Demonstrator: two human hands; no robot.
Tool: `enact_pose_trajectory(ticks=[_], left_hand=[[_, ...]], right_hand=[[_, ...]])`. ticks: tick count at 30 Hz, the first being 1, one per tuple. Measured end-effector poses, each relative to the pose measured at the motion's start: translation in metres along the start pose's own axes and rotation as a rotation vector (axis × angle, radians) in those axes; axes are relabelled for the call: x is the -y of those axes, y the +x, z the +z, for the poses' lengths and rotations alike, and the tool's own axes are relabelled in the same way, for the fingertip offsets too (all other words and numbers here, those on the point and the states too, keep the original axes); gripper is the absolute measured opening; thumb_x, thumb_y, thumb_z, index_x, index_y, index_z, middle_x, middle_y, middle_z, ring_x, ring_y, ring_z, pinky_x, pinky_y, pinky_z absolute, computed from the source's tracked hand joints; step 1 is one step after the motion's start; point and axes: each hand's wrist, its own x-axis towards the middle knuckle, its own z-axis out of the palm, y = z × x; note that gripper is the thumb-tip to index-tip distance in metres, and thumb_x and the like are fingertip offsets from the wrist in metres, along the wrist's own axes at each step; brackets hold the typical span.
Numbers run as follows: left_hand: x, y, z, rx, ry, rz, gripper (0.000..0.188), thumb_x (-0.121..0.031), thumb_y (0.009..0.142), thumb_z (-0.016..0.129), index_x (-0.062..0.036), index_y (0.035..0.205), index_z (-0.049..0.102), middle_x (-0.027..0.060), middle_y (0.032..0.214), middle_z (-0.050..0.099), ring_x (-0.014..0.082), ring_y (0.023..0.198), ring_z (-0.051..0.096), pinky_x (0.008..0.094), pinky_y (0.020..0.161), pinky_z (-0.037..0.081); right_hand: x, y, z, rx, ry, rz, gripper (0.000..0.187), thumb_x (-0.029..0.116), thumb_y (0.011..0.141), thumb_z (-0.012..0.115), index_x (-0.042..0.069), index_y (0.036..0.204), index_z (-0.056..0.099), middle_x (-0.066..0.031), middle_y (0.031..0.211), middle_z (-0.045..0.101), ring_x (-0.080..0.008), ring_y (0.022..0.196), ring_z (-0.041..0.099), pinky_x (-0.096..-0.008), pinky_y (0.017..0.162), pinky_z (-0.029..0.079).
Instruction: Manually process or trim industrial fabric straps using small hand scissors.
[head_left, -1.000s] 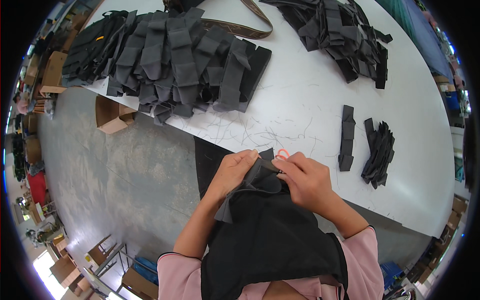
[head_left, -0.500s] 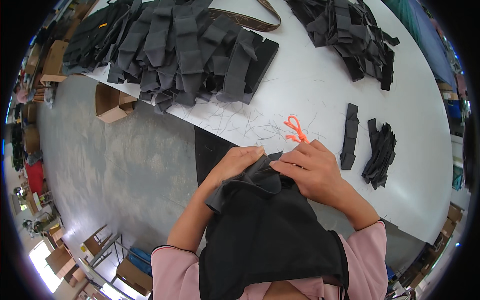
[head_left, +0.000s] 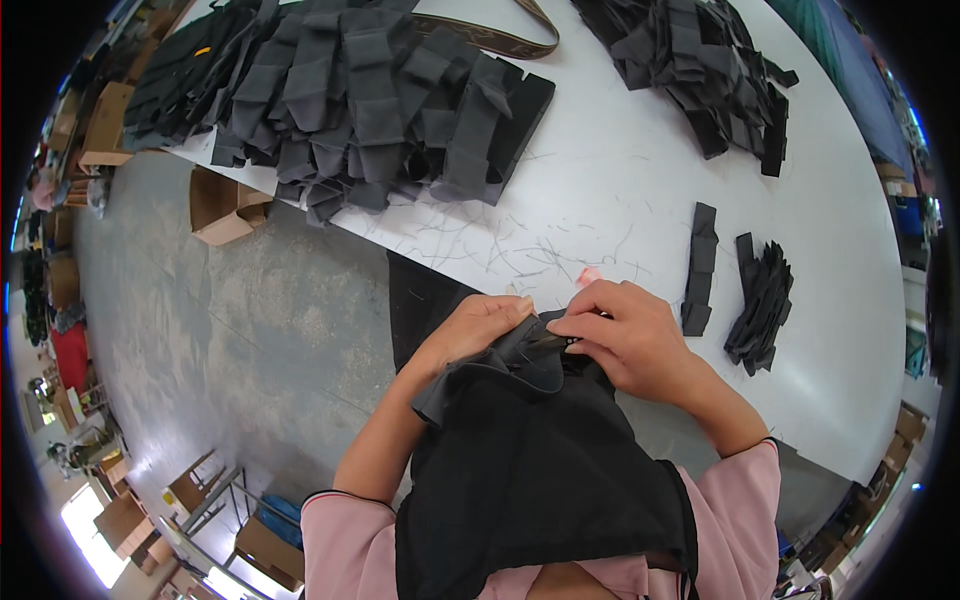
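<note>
My left hand [head_left: 485,325] is closed on a dark grey fabric strip [head_left: 505,375], its thumb pressed on the upper end. The strip droops in folds in front of my black apron [head_left: 540,480]. Right beside it, my right hand [head_left: 635,340] has its fingers curled and pinched together at the strip's upper edge. Whatever lies inside those fingers is mostly hidden. An orange cord [head_left: 587,275], smeared by motion, shows just behind the right knuckles.
The white table [head_left: 600,200] carries loose thread ends, a big heap of dark strips [head_left: 350,100], another heap [head_left: 700,80], a single strip [head_left: 699,270] and a small bundle [head_left: 762,310]. A patterned strap [head_left: 490,38] lies behind. An open cardboard box [head_left: 225,205] stands left, below table level.
My right hand has shifted slightly right and its fingers have curled differently at the strip's edge. The orange cord has swung from a clear loop to a blur. My left hand stays put.
</note>
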Motion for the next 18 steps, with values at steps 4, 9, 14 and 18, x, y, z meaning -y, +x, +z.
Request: enact_pose_trajectory(ticks=[4,9,14,18], left_hand=[[-0.001,0.000,0.003,0.013,-0.012,-0.010,0.033,-0.030,0.096,0.050,-0.0002,0.089,0.063,-0.0014,0.078,0.060,0.0040,0.070,0.050,0.0199,0.065,0.043],[0.000,0.001,0.004,0.048,-0.015,0.009,0.033,-0.030,0.096,0.050,0.0000,0.089,0.063,-0.0015,0.078,0.060,0.0039,0.070,0.050,0.0198,0.066,0.043],[0.001,-0.001,0.002,0.059,-0.001,0.025,0.033,-0.029,0.097,0.049,0.0003,0.089,0.063,-0.0015,0.078,0.060,0.0038,0.070,0.050,0.0196,0.066,0.043],[0.000,0.000,0.003,0.057,0.001,0.001,0.034,-0.030,0.097,0.049,0.0004,0.089,0.063,-0.0015,0.078,0.060,0.0037,0.070,0.050,0.0194,0.065,0.042]], right_hand=[[0.002,0.006,-0.006,0.086,-0.126,-0.112,0.017,0.006,0.072,0.067,0.010,0.089,0.065,-0.0018,0.082,0.055,-0.0199,0.072,0.055,-0.0311,0.065,0.043],[-0.005,0.008,-0.001,0.090,-0.119,-0.184,0.027,0.006,0.066,0.071,0.011,0.093,0.067,-0.0014,0.082,0.058,-0.0225,0.071,0.057,-0.0315,0.064,0.044],[-0.005,0.007,0.003,0.068,-0.085,-0.162,0.027,0.006,0.065,0.072,0.011,0.092,0.068,-0.0013,0.079,0.058,-0.0213,0.071,0.057,-0.0319,0.063,0.045],[-0.007,0.006,0.004,0.090,-0.042,-0.115,0.027,0.006,0.065,0.072,0.010,0.091,0.068,-0.0006,0.078,0.058,-0.0205,0.070,0.057,-0.0316,0.062,0.045]])
